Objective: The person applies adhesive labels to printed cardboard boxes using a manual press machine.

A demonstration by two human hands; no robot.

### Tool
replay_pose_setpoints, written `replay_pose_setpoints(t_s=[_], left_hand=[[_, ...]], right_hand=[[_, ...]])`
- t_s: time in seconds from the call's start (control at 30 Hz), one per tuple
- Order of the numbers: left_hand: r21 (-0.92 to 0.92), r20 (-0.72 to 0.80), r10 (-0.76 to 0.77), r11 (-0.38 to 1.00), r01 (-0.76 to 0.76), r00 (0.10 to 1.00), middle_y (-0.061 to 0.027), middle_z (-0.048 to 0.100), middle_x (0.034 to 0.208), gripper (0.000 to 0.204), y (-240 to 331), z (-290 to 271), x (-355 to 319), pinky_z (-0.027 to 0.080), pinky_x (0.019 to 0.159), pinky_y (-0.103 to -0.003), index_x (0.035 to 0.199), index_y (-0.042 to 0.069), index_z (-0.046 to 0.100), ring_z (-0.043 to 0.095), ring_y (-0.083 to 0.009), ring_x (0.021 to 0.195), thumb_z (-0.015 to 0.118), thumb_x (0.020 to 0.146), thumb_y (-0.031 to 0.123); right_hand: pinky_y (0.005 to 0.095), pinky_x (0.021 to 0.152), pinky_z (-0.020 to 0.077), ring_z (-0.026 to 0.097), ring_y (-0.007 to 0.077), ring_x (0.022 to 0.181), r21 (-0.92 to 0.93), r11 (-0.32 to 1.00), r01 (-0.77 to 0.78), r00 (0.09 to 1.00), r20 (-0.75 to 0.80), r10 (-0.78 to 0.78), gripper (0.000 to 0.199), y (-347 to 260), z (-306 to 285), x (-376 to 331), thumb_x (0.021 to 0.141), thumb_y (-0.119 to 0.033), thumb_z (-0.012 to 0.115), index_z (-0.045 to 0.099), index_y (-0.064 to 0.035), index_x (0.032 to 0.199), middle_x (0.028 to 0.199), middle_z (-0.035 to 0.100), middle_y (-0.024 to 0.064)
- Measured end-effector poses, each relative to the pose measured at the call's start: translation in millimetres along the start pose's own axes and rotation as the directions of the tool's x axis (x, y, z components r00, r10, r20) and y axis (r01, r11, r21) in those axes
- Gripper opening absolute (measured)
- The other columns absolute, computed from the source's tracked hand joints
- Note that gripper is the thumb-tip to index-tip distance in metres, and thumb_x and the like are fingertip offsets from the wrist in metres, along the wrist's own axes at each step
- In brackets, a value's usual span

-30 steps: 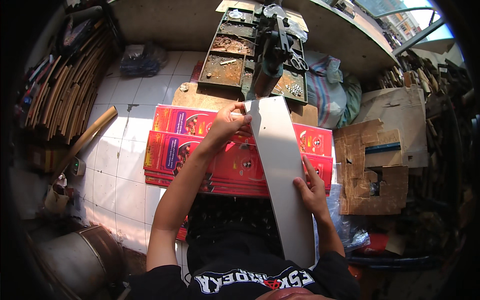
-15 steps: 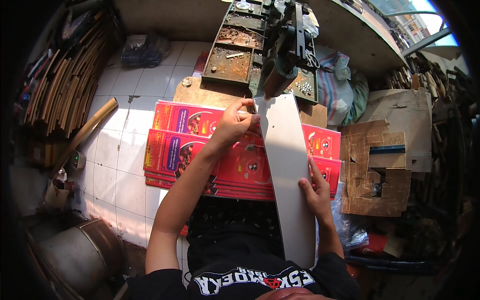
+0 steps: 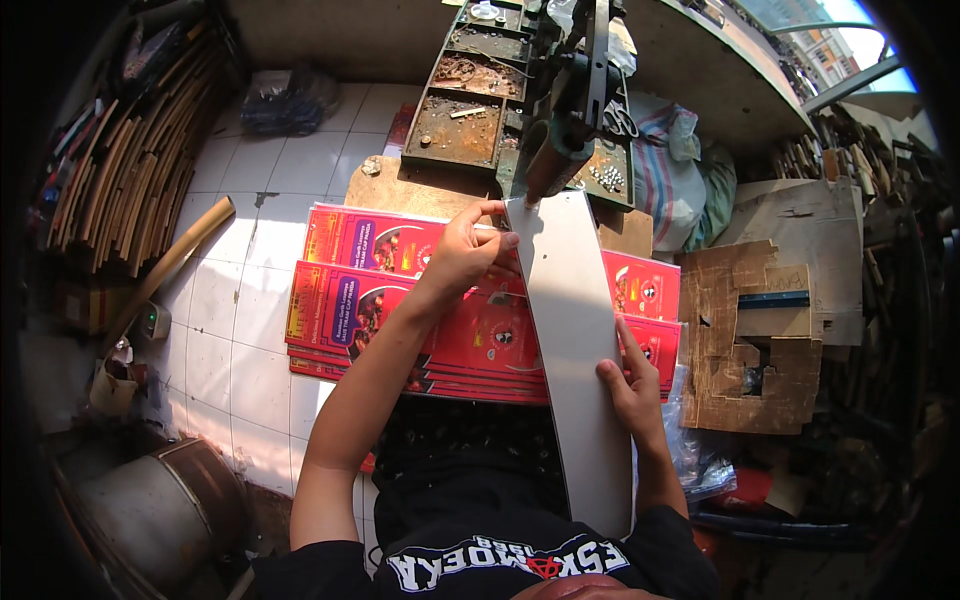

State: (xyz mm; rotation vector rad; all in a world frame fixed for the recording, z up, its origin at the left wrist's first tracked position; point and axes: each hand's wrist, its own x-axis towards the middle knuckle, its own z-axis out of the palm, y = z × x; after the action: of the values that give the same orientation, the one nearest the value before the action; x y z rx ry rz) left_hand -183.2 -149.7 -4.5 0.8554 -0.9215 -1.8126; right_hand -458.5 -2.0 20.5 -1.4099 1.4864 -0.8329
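Note:
A long pale grey board [image 3: 575, 340] slants from the press down towards my body, lying over a stack of glossy red printed panels [image 3: 490, 335]. My left hand [image 3: 462, 258] pinches its upper left edge between thumb and fingers, close to the far corner. Along the right edge, my right hand [image 3: 634, 385] grips the board with the thumb on top and fingers at the side. Over the board's far end stands a dark metal press [image 3: 560, 155], its narrow tip down at the corner. Whether the tip touches the board is hard to tell.
Beyond the panels, a compartment tray [image 3: 455, 130] holds small metal bits, with silvery pieces [image 3: 607, 178] right of the press. Cut brown cardboard [image 3: 740, 370] lies at the right. Stacked boards [image 3: 140, 150] lean at far left, near a cardboard tube [image 3: 190, 250] and a metal drum [image 3: 165, 510].
The press's head and lever have swung, and its tip has come lower over the board's far corner. Both hands and the board have hardly moved.

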Motion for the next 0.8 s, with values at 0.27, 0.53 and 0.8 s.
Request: replay_pose_setpoints(t_s=[0.27,0.53,0.8], left_hand=[[0.027,-0.002,0.109,0.994,-0.109,0.994,-0.0116,0.07,0.088,0.06,-2.4,2.1,-3.8,0.059,0.064,-0.029,0.144,0.006,0.033,0.069,-0.0161,0.073,0.065,0.093,0.011],[0.053,-0.026,0.073,0.996,-0.072,0.997,-0.0117,0.071,0.091,0.058,-0.4,3.0,-2.0,0.06,0.062,-0.029,0.144,0.007,0.037,0.069,-0.0157,0.072,0.064,0.093,0.009],[0.065,-0.045,0.061,0.996,-0.058,0.997,-0.0103,0.071,0.09,0.056,1.6,4.9,-3.7,0.059,0.06,-0.028,0.142,0.007,0.039,0.069,-0.0147,0.069,0.064,0.092,0.008]], right_hand=[[0.0294,0.102,0.0418,0.053,0.0194,0.125,0.034,0.999,-0.029,0.999,0.027,0.028,0.064,-14.1,0.4,0.3,0.094,-0.007,0.06,0.03,0.002,0.15,0.139,0.054,0.0225],[0.0288,0.1,0.0432,0.054,0.0169,0.12,0.009,1.0,-0.007,1.0,0.022,0.006,0.063,-7.3,1.7,1.3,0.095,-0.007,0.059,0.029,0.0023,0.15,0.139,0.053,0.0198],[0.0284,0.102,0.0412,0.052,0.0176,0.122,0.001,1.0,-0.005,0.999,0.037,0.005,0.063,-7.3,2.5,-0.3,0.096,-0.007,0.058,0.027,0.0039,0.151,0.142,0.05,0.0192]])
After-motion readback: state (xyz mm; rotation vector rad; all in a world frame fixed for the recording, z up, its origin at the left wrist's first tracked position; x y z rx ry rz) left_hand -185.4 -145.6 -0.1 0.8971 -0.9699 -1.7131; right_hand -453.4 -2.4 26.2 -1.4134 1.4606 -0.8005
